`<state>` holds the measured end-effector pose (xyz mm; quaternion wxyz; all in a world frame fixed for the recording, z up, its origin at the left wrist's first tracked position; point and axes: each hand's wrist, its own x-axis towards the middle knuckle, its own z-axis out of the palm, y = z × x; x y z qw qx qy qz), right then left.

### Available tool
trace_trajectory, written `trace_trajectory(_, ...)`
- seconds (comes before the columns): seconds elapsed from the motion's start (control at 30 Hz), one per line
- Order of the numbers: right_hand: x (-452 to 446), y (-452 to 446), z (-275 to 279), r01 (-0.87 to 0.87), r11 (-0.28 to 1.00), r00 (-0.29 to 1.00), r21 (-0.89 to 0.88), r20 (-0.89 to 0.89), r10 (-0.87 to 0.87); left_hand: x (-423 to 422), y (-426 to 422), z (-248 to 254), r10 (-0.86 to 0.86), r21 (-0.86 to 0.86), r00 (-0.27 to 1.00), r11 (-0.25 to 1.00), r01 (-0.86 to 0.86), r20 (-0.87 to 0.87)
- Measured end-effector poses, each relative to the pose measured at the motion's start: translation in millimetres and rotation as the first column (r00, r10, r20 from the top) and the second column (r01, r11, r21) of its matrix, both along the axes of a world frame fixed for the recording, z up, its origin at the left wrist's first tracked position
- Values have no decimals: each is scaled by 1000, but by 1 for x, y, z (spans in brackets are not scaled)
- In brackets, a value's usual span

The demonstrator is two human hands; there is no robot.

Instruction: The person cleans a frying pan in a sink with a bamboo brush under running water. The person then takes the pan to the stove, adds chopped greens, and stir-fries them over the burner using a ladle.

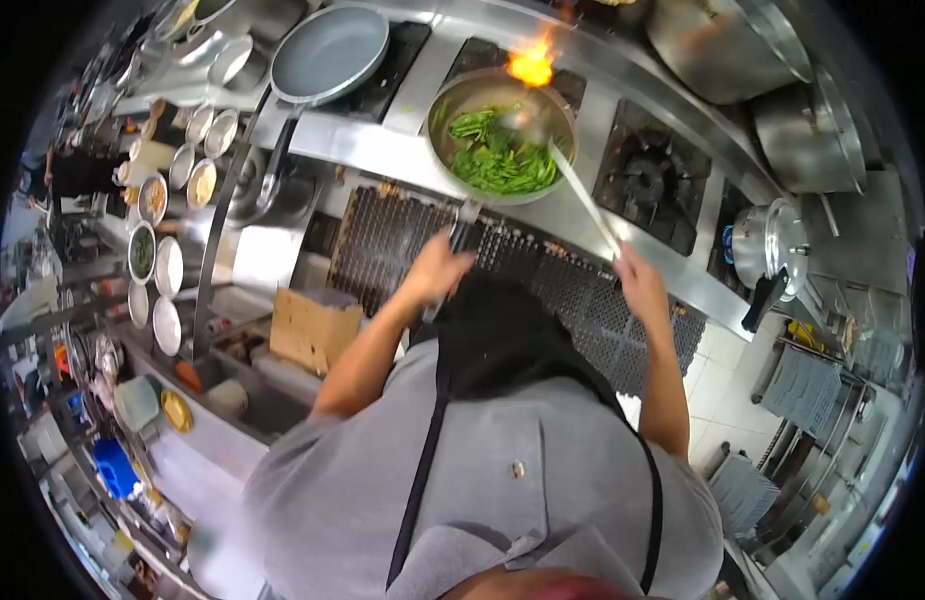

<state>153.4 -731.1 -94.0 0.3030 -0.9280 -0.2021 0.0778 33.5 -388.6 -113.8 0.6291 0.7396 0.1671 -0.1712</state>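
A frying pan (445, 150) sits on the stove with green leafy vegetables (508, 165) in it, and a flame (531, 62) rises at its far rim. My left hand (438, 268) is wrapped round the pan's dark handle (467, 232), at the near side. In my right hand (638, 275) is the end of a long light-coloured utensil (585, 198). Its far end reaches among the greens and is blurred, so its shape cannot be made out.
An empty grey pan (330, 52) rests on the burner to the left. A bare burner (651, 180) lies right of the greens. A lidded pot (768, 240) and large pots (723, 50) stand at the right. Small bowls (223, 133) line the left side.
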Motion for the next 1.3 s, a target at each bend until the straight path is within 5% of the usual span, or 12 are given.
trace_trajectory(0.17, -3, 24, 13, 66, 983, 936, -171, -331, -120, 27, -14, -8, 109, -72, 993, 992, -106, 43)
trace_trajectory(0.2, -6, -11, -5, -65, 997, 996, -38, -61, 63, 14, -11, 14, 93, -31, 995, 995, -93, 20)
trace_trajectory(0.3, 9, -23, -13, 126, 983, 924, -135, -344, -166, 6, -2, 11, 46, 35, 995, 998, -43, -85)
trace_trajectory(0.57, 10, -42, -5, 18, 1000, 973, -15, -230, -21, -2, -1, 35, 31, 12, 998, 999, -31, -52)
trace_trajectory(0.6, 15, 3, 36, 83, 966, 907, -246, -383, -176, 17, 1, 12, 2, 67, 998, 998, 2, -60)
trace_trajectory(0.7, 21, 16, -22, -8, 999, 988, 46, -151, 15, 24, -5, -27, 16, 193, 999, 981, -9, -34)
trace_trajectory(0.73, 15, -1, -3, -34, 999, 986, -13, -166, 31, 10, 5, -36, -54, 280, 941, 959, -45, 334)
trace_trajectory(0.9, 20, -3, -7, 55, 998, 988, 9, -143, -53, 26, 4, 18, -82, 130, 996, 988, 85, -30)
trace_trajectory(1.03, 14, 0, 34, -51, 992, 925, -117, -379, 3, 6, 20, -20, -130, 242, 978, 966, 88, 163)
trace_trajectory(1.07, 13, -39, -2, -129, 992, 986, -8, -107, 128, -20, 25, -21, -30, 194, 997, 981, 17, 66)
trace_trajectory(1.23, 39, 11, -29, -13, 997, 996, 81, -92, 21, 35, 0, -6, -109, 176, 988, 980, 88, 113)
trace_trajectory(1.3, 28, 4, 20, -45, 998, 925, -44, -380, 25, 8, 21, -40, -71, 181, 997, 981, 65, 27)
